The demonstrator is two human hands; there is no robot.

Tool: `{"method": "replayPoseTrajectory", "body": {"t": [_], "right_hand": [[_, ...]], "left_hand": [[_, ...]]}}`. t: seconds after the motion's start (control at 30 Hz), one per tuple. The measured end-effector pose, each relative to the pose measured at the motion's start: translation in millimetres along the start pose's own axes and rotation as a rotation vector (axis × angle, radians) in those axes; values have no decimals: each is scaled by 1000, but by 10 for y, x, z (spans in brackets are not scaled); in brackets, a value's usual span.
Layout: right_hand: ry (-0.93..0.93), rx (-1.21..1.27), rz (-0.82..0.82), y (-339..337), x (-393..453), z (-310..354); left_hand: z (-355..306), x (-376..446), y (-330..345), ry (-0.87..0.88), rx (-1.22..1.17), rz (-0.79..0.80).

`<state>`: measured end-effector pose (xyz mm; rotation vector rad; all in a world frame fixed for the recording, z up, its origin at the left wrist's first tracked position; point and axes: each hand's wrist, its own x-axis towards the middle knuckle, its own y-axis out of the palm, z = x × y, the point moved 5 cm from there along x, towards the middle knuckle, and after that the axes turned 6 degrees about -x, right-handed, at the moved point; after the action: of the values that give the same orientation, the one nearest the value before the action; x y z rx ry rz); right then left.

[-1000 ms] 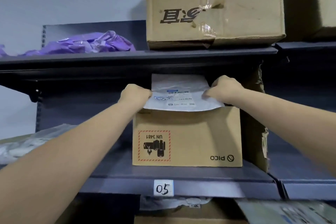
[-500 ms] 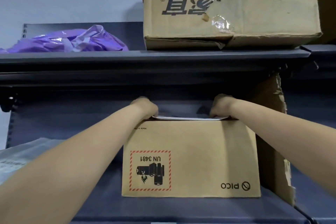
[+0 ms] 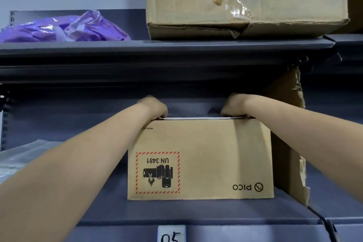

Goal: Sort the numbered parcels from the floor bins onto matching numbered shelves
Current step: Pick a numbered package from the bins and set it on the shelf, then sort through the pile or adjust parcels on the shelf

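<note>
Atop PICO box [image 3: 200,159]: flat white parcel [image 3: 198,118].

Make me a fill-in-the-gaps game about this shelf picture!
1. The white parcel lies on top of the ____ box.
2. The label on the shelf edge reads ____.
3. The crumpled bag on the upper shelf is ____ in colour.
4. The left hand and right hand both rest on the ____.

Missing words: PICO; 05; purple; parcel
</note>
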<state>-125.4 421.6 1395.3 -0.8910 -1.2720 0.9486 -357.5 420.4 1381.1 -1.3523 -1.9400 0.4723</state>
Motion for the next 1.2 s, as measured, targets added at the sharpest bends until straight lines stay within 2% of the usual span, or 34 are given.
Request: {"method": "replayPoseTrajectory", "body": {"t": [0.13,0.27,0.47,0.6,0.9,1.03,1.2], "right_hand": [[5,73,-116,-90,-109,-46],[-63,183,-217,-175,-443,-77],[-167,74,-304,-182,-1199,-106],[-165,-22,-273,-161,-1634,-296],[-72,-264,-218,-107,-2707,-1118],[0,-362,-185,-40,-3272,-1699],[104,-455,-36,125,-4004,-2581]], "left_hand": [[-51,-161,-127,16,22,-104],[-104,-445,-211,83,-70,-146],[-279,-1114,-117,415,-122,-82],[-411,-1528,66,551,-134,-37],[-947,-2532,960,800,-149,229],[-1270,-3052,1498,940,-37,357],[-1703,-3708,2235,1046,68,596]]}}
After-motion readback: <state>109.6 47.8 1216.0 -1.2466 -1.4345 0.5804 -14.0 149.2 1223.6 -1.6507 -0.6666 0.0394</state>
